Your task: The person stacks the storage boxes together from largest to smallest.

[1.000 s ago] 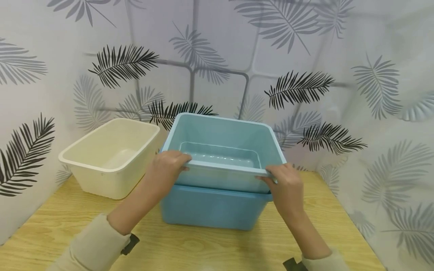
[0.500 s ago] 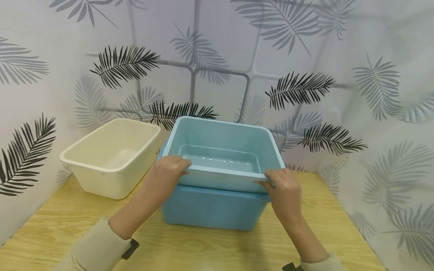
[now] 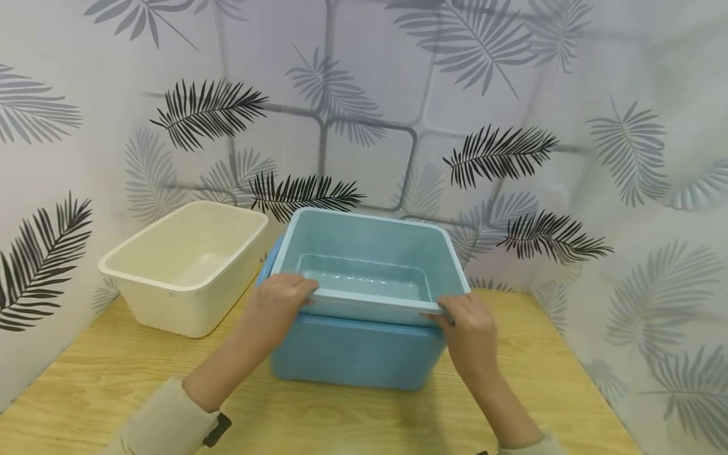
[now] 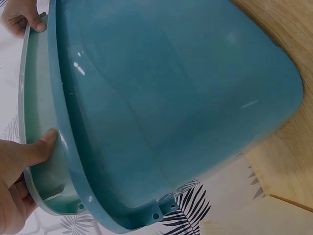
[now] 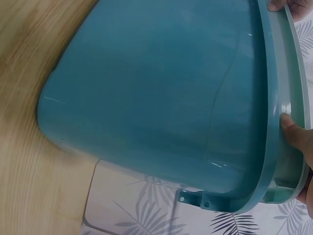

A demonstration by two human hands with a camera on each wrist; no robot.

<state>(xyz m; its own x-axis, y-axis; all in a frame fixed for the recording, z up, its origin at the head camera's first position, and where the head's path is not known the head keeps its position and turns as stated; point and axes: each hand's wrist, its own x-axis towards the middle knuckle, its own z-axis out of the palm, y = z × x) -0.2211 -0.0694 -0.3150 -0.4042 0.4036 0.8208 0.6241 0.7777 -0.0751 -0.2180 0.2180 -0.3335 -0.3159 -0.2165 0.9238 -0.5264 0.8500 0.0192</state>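
Observation:
A light blue-green plastic basin (image 3: 364,242) sits partly nested inside a darker blue basin (image 3: 358,354), its rim standing above the lower one's. My left hand (image 3: 280,304) grips the upper basin's rim at the near left corner. At the near right corner my right hand (image 3: 469,328) holds the same rim, fingers curled over it. Both wrist views show a thumb pressed on the outer wall just under that rim: the left thumb (image 4: 45,145) and the right thumb (image 5: 291,130). The lower basin's wall (image 4: 176,88) fills most of the left wrist view.
A cream basin (image 3: 188,303) stands on the wood-grain table (image 3: 335,423), left of the stacked pair. Behind the table hangs a pale backdrop (image 3: 370,170) with a leaf print, which also runs along both sides.
The light blue-green basin has sunk lower into the darker one and shifted slightly left. Both hands have moved down with its rim. The cream basin stays put.

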